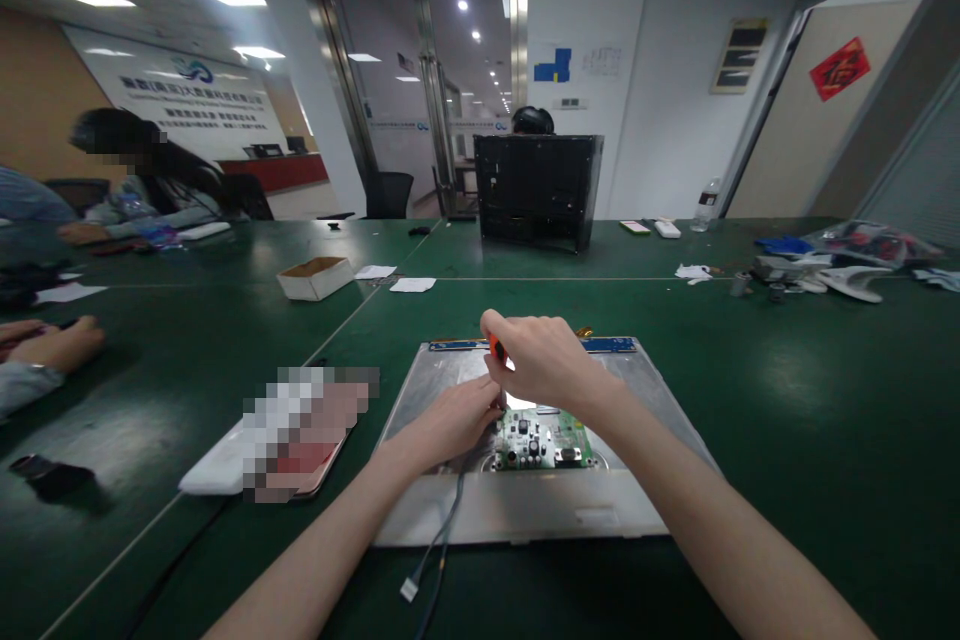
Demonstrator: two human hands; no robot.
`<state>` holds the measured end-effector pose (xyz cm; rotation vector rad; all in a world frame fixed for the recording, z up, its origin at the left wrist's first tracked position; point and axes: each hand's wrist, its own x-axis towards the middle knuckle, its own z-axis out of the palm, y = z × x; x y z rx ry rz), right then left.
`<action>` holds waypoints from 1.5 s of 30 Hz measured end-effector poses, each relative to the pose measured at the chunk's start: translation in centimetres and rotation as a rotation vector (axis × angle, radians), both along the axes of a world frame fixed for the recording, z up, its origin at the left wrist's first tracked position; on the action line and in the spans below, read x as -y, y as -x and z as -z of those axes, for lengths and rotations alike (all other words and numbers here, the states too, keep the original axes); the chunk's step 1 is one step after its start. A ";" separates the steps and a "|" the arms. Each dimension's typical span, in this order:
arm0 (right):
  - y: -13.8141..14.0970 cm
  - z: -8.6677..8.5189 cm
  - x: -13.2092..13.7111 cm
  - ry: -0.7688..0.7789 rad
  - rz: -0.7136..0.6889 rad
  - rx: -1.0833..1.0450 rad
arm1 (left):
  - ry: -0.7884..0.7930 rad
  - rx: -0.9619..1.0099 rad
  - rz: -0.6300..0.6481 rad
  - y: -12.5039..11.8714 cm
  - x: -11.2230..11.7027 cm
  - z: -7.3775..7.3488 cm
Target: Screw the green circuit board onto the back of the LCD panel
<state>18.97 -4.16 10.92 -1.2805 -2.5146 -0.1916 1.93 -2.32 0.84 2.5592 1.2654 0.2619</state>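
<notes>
A flat metal display panel lies on the green table before me, with a green circuit board on its middle. My right hand is wrapped round the red and black handle of a screwdriver, which stands upright over the board's upper left corner. Beside the screwdriver's lower end, my left hand rests on the panel with its fingers closed together. Whatever those fingertips pinch is hidden. Dark cables run from the board's left side over the panel's front edge, one ending in a white connector.
Left of the panel lie a white case and a phone, partly blurred out. A black object sits further left, near another person's hands. An open white box and a large black housing stand further back; plastic bags and parts lie at right.
</notes>
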 end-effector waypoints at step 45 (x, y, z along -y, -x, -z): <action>0.0 0.1 -0.2 0.013 -0.002 0.000 | 0.022 0.001 -0.022 -0.5 0.4 -1.1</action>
